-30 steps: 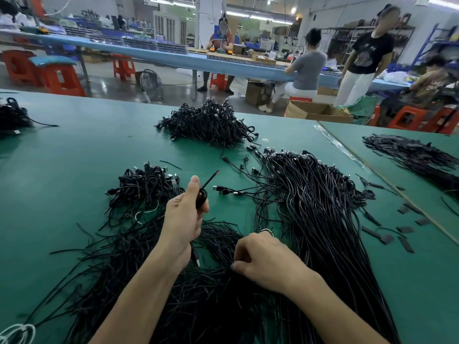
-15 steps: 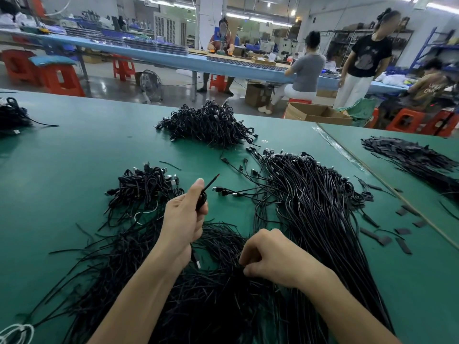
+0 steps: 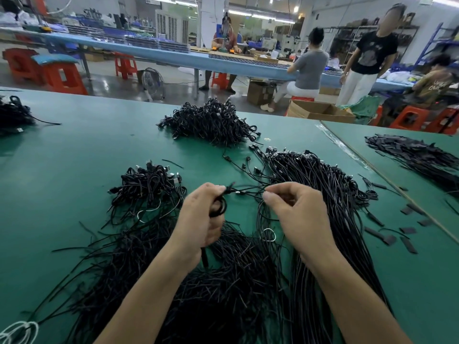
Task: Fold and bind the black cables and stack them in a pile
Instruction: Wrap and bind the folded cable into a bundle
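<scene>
Right hand (image 3: 298, 214) has come up off the near heap since half a second ago. It now sits level with the left hand (image 3: 201, 219), the two close together above the green counter (image 3: 74, 157). Left hand has tipped over too: the black tip sticking out of it pointed up then, now it points toward the right hand.

Head view:
- **Left grip:** clenched round a small coiled black cable (image 3: 219, 207). The loop shows between thumb and fingers, and a stub hangs out below the palm.
- **Right grip:** thumb and forefinger pinched on a thin black strand (image 3: 248, 192) that runs across to the coil. Cannot tell if it is a tie or the cable's own end.
- **Under both forearms:** a spread heap of short black wire ties (image 3: 211, 281). A white wire loop (image 3: 269, 235) lies among them by the right wrist.
- **Right of the hands:** a long sheaf of loose unbound black cables (image 3: 330, 199), plug ends fanned at its far side.
- **Left of the hands:** a small pile of folded black cables (image 3: 149, 187).
- **Further back, centre:** a bigger pile of bound black cables (image 3: 211, 122).
- **Far left edge:** another dark cable heap (image 3: 12, 115).
- **At right:** flat black strips (image 3: 407, 234) scattered on the counter, and a dense row of black strips (image 3: 409, 155) on the adjoining green counter (image 3: 360, 131).
- **Beyond:** red plastic stools (image 3: 62, 78), an open cardboard box (image 3: 320, 111), a floor fan (image 3: 152, 83), and a seated person in a grey top (image 3: 310, 68) at a long blue counter (image 3: 173, 58).
</scene>
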`<move>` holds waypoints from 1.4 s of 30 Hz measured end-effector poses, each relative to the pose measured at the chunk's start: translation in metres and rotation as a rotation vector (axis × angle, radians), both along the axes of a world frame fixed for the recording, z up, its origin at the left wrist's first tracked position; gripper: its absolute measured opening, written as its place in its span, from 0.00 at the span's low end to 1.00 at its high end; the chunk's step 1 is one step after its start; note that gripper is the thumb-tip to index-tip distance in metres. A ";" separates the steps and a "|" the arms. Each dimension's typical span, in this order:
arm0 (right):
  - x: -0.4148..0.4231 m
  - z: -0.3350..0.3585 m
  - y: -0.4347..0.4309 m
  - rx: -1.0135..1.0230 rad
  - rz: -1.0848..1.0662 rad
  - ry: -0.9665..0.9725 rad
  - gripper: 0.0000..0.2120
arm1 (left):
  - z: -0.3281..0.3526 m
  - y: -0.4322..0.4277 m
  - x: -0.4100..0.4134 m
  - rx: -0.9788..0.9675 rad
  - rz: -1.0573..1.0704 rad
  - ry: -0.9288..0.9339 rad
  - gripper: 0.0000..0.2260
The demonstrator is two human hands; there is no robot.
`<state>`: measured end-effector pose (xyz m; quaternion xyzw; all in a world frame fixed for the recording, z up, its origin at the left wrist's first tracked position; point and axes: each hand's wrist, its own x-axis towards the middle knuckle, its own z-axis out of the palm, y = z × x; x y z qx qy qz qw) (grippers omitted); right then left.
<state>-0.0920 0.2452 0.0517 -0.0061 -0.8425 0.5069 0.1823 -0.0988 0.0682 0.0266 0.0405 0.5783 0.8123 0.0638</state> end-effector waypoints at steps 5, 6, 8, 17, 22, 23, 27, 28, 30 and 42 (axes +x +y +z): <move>0.010 0.001 -0.027 -0.236 0.153 -0.047 0.05 | 0.005 0.012 0.011 -0.131 -0.094 0.167 0.11; 0.013 0.001 -0.029 -0.176 0.186 -0.013 0.05 | 0.006 0.012 0.011 -0.117 -0.049 0.178 0.12; 0.019 0.003 -0.030 -0.075 0.227 0.048 0.05 | 0.009 0.009 0.009 -0.090 0.023 0.210 0.11; 0.034 0.012 -0.040 0.558 0.235 0.164 0.07 | -0.002 0.014 0.003 -0.063 0.179 0.105 0.27; 0.038 0.006 -0.046 0.912 0.294 0.222 0.11 | -0.010 0.016 0.002 -0.095 0.232 0.060 0.28; 0.039 0.006 -0.047 0.992 0.323 0.227 0.13 | -0.010 0.015 0.002 -0.094 0.213 0.046 0.27; 0.036 0.011 -0.039 1.119 0.387 0.339 0.12 | -0.010 0.012 0.004 -0.091 0.005 -0.112 0.24; 0.035 0.013 -0.036 1.122 0.400 0.376 0.09 | -0.008 0.011 0.005 -0.092 -0.051 -0.147 0.22; 0.032 0.015 -0.031 1.074 0.442 0.424 0.06 | -0.007 0.010 0.006 -0.078 -0.145 -0.191 0.24; 0.024 0.020 -0.023 0.630 0.418 -0.040 0.03 | -0.004 -0.002 0.008 -0.211 -0.632 -0.129 0.18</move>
